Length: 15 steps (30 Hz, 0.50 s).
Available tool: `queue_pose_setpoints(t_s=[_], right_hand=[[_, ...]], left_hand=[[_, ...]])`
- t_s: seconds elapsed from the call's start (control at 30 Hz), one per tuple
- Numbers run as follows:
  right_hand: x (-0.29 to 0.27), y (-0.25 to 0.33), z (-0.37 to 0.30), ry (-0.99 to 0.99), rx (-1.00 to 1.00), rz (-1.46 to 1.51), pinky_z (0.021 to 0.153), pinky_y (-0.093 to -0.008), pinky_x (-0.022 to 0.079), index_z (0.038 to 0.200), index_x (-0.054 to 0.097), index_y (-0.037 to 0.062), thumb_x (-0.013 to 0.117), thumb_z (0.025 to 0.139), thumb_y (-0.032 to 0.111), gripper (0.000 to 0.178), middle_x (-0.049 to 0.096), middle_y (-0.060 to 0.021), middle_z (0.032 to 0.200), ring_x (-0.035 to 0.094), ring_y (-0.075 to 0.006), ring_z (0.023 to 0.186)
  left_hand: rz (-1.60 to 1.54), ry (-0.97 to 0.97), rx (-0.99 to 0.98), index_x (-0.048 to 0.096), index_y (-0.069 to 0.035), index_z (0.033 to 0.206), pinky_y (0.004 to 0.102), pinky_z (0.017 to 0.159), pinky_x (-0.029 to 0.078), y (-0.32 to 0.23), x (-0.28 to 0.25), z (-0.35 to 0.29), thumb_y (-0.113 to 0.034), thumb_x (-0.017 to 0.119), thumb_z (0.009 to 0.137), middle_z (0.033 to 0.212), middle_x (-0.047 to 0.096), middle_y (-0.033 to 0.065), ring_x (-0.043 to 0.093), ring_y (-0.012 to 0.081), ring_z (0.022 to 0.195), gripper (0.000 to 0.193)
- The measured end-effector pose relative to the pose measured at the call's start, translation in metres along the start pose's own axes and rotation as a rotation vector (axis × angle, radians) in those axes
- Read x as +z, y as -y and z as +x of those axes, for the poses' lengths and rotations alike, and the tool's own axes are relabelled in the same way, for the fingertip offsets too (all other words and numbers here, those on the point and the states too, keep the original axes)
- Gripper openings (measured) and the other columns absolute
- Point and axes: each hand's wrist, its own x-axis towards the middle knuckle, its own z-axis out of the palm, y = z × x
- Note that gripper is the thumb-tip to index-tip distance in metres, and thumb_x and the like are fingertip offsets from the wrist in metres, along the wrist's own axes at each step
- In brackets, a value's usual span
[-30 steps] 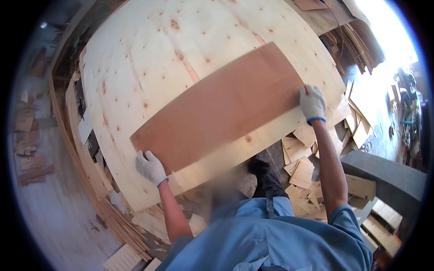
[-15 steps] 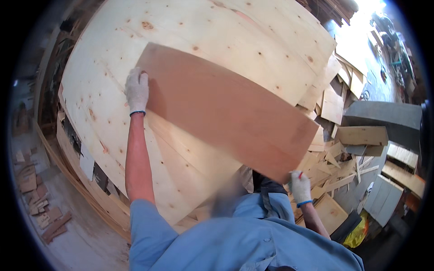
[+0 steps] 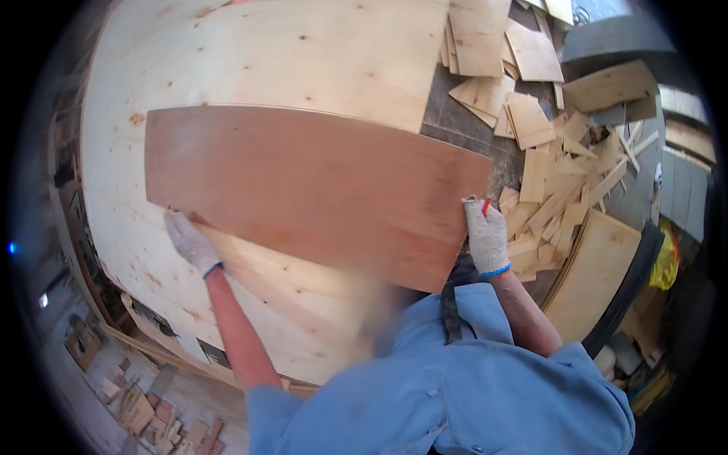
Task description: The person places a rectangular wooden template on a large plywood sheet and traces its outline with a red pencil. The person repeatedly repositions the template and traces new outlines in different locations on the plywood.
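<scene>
A long reddish-brown plywood board [image 3: 303, 182] with a curved far edge lies slantwise over a large pale, knotty plywood sheet [image 3: 114, 220]. My left hand [image 3: 192, 241], in a white knit glove with a blue cuff, is closed at the board's near edge by its left end; its fingertips are partly hidden. My right hand [image 3: 487, 236], gloved the same way, is closed on the board's right end. A small red thing [image 3: 486, 206] sticks out between the right hand's fingers; its kind does not show. A blur covers part of the board's near edge.
Pale wood offcuts [image 3: 561, 189] are heaped to the right, beside a stack of panels [image 3: 595, 265] and a yellow bag [image 3: 666, 258]. A grey curved piece [image 3: 618, 42] stands at the far right. Wood scraps [image 3: 163, 425] lie on the floor at the lower left.
The board has turned flatter across the view and shifted left. My left hand has gone from the board's left end to its near edge. The view has swung toward the right.
</scene>
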Motion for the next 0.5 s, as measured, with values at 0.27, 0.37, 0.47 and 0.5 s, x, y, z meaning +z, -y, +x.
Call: queue_pose_setpoints(t_s=[0.27,0.37,0.47,0.5], right_hand=[[0.033,0.017,-0.023,0.335,-0.109,-0.189,0.062,-0.0372,0.051,0.094,0.074,0.0056,0.063,0.103,0.031,0.029,0.063,-0.0079,0.066,0.067,-0.0212,0.068],[0.048,0.024,-0.004,0.312,-0.293,-0.354,0.065,-0.0454,0.051,0.085,0.076,0.0125,0.063,0.099,0.041,0.034,0.067,-0.0153,0.075,0.066,-0.0378,0.073],[0.056,0.038,0.013,0.253,-0.312,-0.356,0.061,-0.0473,0.049,0.077,0.071,0.0108,0.064,0.099,0.041,0.038,0.065,-0.0165,0.074,0.064,-0.0393,0.07],[0.058,0.04,0.016,0.228,-0.342,-0.354,0.06,-0.0472,0.049,0.077,0.071,0.0103,0.063,0.099,0.041,0.039,0.064,-0.0171,0.074,0.064,-0.0395,0.069]], left_hand=[[0.127,0.068,-0.049,0.058,0.006,0.139,0.04,0.116,0.04,0.082,-0.009,0.149,-0.04,0.052,0.103,0.145,0.059,0.0212,0.054,0.0348,0.135,0.059],[0.174,0.067,-0.047,0.058,0.006,0.14,0.0393,0.115,0.04,0.097,-0.006,0.173,-0.041,0.051,0.103,0.146,0.059,0.0213,0.054,0.0348,0.135,0.06],[0.076,0.091,-0.126,0.06,0.005,0.138,0.0393,0.114,0.04,0.106,0.004,0.181,-0.04,0.049,0.104,0.144,0.06,0.0215,0.055,0.0341,0.134,0.057],[-0.036,0.137,-0.219,0.061,0.005,0.136,0.04,0.113,0.041,0.112,0.011,0.18,-0.039,0.048,0.105,0.142,0.061,0.0217,0.056,0.0339,0.133,0.055]])
